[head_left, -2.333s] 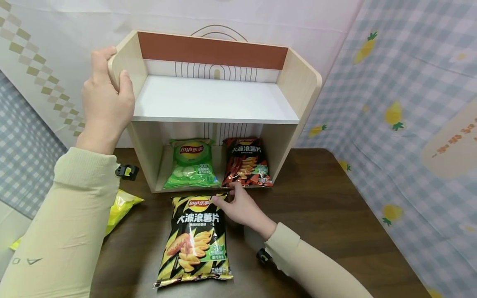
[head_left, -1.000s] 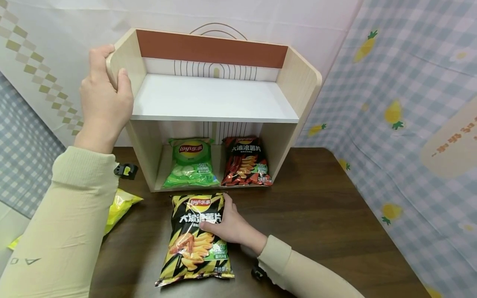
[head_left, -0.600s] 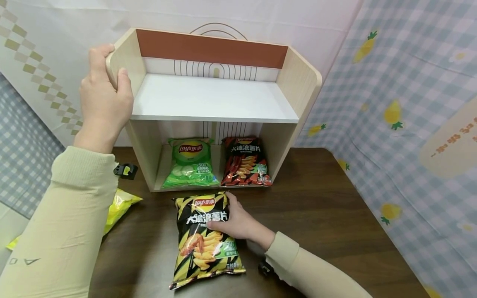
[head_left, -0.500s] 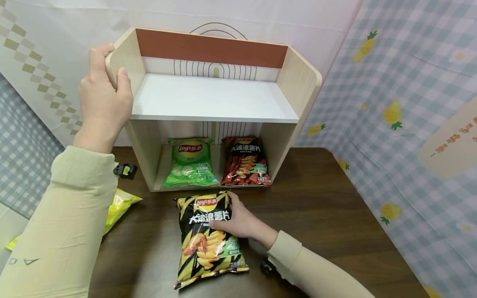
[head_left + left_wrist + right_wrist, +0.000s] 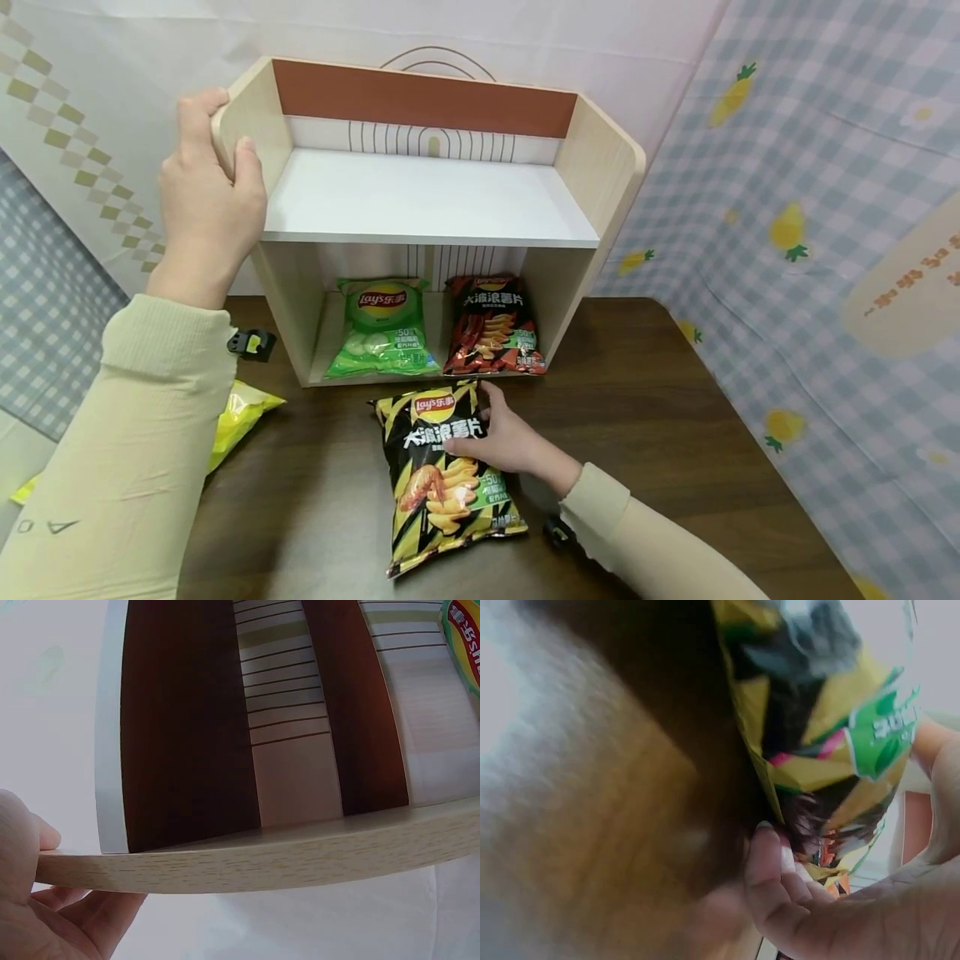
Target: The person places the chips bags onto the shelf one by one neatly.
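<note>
My right hand [image 5: 513,433] grips a black and yellow bag of chips [image 5: 442,475] at its upper right side, thumb across the front and fingers behind the edge. The right wrist view shows the fingers [image 5: 769,877] curled under the edge of the bag [image 5: 817,735]. The bag is tilted slightly, in front of a small two-level shelf [image 5: 431,204]. My left hand [image 5: 210,200] holds the shelf's upper left side panel, thumb inside and fingers outside. In the left wrist view the wooden panel [image 5: 255,870] runs between thumb and fingers.
A green bag of chips [image 5: 384,329] and a red and black bag [image 5: 495,329] stand side by side on the lower level. On the left, a yellow bag [image 5: 240,421] lies partly hidden by my left sleeve. The dark wooden table [image 5: 660,417] extends to the right.
My right hand came down from the shelf's lower edge and took hold of the black and yellow bag. The bag has shifted right and tilted. My left hand stayed on the panel.
</note>
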Motion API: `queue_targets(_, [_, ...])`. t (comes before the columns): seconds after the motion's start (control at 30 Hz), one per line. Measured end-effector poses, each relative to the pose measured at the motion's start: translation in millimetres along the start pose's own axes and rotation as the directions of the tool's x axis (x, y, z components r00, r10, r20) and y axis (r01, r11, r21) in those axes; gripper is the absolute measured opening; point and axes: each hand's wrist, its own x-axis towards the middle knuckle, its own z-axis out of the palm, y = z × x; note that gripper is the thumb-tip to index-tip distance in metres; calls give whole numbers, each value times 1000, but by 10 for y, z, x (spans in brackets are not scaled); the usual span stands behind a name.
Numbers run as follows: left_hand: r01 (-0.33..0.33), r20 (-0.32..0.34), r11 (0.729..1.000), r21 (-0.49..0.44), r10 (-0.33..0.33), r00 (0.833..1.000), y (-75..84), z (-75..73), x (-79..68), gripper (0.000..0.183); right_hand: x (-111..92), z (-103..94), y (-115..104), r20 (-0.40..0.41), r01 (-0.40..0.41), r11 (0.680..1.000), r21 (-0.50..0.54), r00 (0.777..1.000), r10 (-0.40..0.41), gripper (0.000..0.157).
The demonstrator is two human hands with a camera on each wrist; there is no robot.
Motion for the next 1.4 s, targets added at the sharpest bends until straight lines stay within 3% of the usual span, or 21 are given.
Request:
queue_targets(0.33, [-3,-7,1000,8,3,1000,0,-9,3,46,-172,14,86,-7,36,999,18,999,-36,112])
queue_targets(0.67, [-6,-16,1000,10,6,1000,-4,-11,13,46,-256,49,72,39,-56,998,2,998,56,108])
queue_targets(0.97, [-3,-8,1000,2,3,1000,-5,-3,5,45,-237,73,100,100,-97,986,138,991,83,93])
queue_targets(1.2, [-1,-7,1000,4,1,1000,1,-6,2,46,-288,97,33,91,-129,982,140,989,117,107])
queue_targets(1.4, [-5,-5,1000,0,5,1000,4,-3,3,46,-293,102,19,90,-93,975,203,993,76,100])
